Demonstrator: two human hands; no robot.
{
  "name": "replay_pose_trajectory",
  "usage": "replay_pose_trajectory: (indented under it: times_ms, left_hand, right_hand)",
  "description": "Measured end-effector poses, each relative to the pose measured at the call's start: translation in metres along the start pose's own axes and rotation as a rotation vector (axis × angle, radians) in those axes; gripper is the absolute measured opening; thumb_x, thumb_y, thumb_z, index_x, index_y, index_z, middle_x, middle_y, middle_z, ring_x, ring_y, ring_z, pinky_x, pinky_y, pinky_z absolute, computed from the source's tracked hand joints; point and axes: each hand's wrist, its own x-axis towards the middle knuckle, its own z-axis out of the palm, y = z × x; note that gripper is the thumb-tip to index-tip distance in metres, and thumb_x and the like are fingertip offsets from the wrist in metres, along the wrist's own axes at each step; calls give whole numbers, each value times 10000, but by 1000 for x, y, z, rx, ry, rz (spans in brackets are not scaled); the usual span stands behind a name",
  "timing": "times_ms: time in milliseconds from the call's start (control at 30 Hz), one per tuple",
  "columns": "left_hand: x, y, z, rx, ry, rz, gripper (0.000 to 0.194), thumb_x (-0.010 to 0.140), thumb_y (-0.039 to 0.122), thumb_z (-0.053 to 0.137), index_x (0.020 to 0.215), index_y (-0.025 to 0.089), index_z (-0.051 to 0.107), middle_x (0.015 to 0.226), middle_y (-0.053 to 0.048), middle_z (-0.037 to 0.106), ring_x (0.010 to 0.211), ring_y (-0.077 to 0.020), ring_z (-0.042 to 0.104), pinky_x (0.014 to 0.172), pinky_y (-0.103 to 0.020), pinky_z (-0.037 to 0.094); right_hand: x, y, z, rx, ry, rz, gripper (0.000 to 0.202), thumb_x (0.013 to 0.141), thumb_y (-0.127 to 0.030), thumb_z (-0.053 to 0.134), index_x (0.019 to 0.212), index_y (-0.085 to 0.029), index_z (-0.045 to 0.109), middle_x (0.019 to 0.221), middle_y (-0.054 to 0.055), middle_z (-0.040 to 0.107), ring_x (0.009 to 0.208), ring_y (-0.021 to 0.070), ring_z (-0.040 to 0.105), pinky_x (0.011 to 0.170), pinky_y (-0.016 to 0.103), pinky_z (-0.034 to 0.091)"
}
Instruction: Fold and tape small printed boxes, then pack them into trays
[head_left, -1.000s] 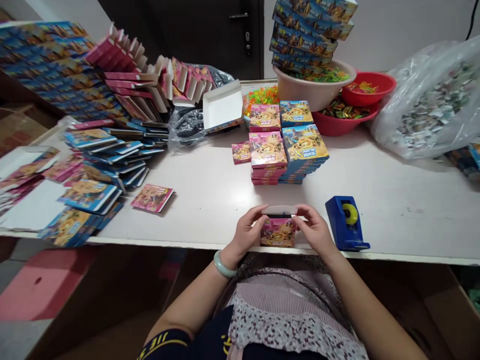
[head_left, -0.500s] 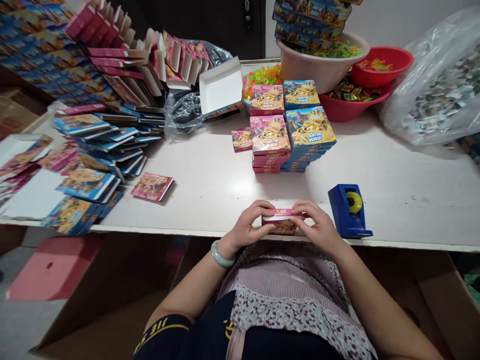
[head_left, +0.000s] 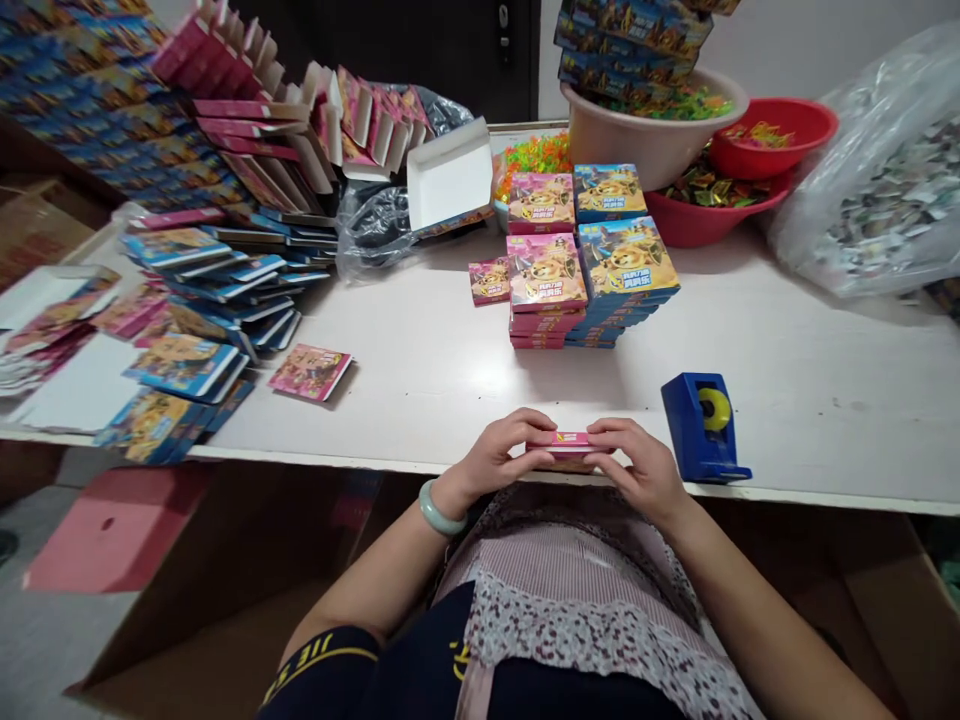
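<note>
A small pink box stands on edge at the table's front edge, its narrow pink side facing up. My left hand, below a pale green bangle, grips the box's left end between thumb and fingers. The right end is pinched by my right hand. Just right of that hand sits a blue tape dispenser with a yellow roll. Behind the hands, pink boxes and blue boxes are stacked side by side, with a small pink box flat at their left.
A lone pink box lies left of centre. Piles of blue cartons and pink cartons fill the left. An open white box, a pale basin, red bowls and a clear bag stand behind.
The gap along the top of the held pink box has narrowed, and its front face is less visible. Both hands remain on it. The whole view has shifted slightly.
</note>
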Motion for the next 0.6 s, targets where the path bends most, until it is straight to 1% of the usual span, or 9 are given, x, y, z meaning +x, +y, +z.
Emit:
replay_pose_trajectory:
  times_ms: [67, 133, 233, 300, 367, 433, 500, 533, 600]
  left_hand:
    - [-7, -2, -4, 45, -54, 61, 248, 885, 149, 626, 1121, 221, 609, 1112, -94, 650, 1010, -159, 641, 821, -298, 555]
    - [-11, -3, -3, 60, -42, 59, 276, 888, 106, 602, 1133, 232, 606, 1102, -83, 658, 1004, -149, 645, 813, -282, 556]
    - [-10, -2, 2, 23, 48, -84, 232, 879, 140, 628, 1100, 206, 611, 1025, -73, 664, 939, -142, 646, 794, -272, 552]
    - [-5, 0, 7, -3, 89, -175, 240, 876, 172, 642, 1113, 195, 609, 1012, -74, 661, 925, -145, 642, 794, -276, 550]
    - [1, 0, 13, -9, 138, -178, 222, 879, 161, 633, 1098, 197, 624, 1014, -70, 659, 947, -151, 637, 809, -282, 547]
    - [7, -2, 21, -1, 231, -128, 197, 872, 126, 628, 1052, 206, 640, 1005, -56, 656, 966, -153, 631, 816, -286, 545]
    - [12, -6, 29, 41, 323, -90, 203, 860, 104, 632, 1030, 213, 642, 999, -43, 647, 969, -153, 625, 785, -277, 547]
    - [15, -7, 33, 72, 341, -78, 208, 857, 99, 630, 1029, 216, 641, 1001, -39, 642, 962, -150, 624, 755, -265, 547]
    - [19, -10, 38, 147, 326, -56, 211, 857, 95, 622, 1027, 217, 640, 1012, -38, 639, 945, -146, 623, 699, -244, 543]
  right_hand:
    - [-7, 4, 2, 0, 1, -63, 190, 915, -228, 617, 1099, -268, 642, 1066, 65, 671, 974, 203, 656, 828, 359, 575]
    - [-11, 6, 9, -12, 37, -79, 229, 920, -176, 589, 1117, -285, 629, 1087, 65, 656, 991, 200, 647, 829, 367, 573]
    - [-12, 1, 19, -12, 85, -30, 235, 926, -148, 557, 1102, -289, 618, 1079, 63, 645, 1009, 201, 634, 857, 391, 561]
    - [-14, -4, 15, 29, 71, 46, 243, 930, -174, 556, 1139, -287, 603, 1133, 71, 636, 1069, 208, 617, 882, 395, 554]
    - [-21, -6, -3, 67, 66, 154, 320, 928, -232, 569, 1243, -281, 554, 1269, 95, 588, 1174, 225, 572, 879, 382, 558]
    - [-34, -2, -33, 1, 152, 281, 364, 922, -291, 577, 1282, -258, 531, 1309, 112, 566, 1189, 236, 561, 856, 371, 559]
    - [-51, 6, -69, -201, 287, 422, 284, 925, -330, 559, 1187, -227, 597, 1170, 107, 623, 1037, 230, 617, 808, 369, 552]
    - [-59, 10, -84, -320, 329, 491, 247, 927, -345, 542, 1114, -214, 635, 1082, 100, 639, 931, 221, 630, 784, 373, 543]
    - [-70, 18, -107, -506, 318, 614, 262, 923, -376, 517, 1015, -196, 683, 1001, 99, 629, 795, 209, 611, 752, 383, 523]
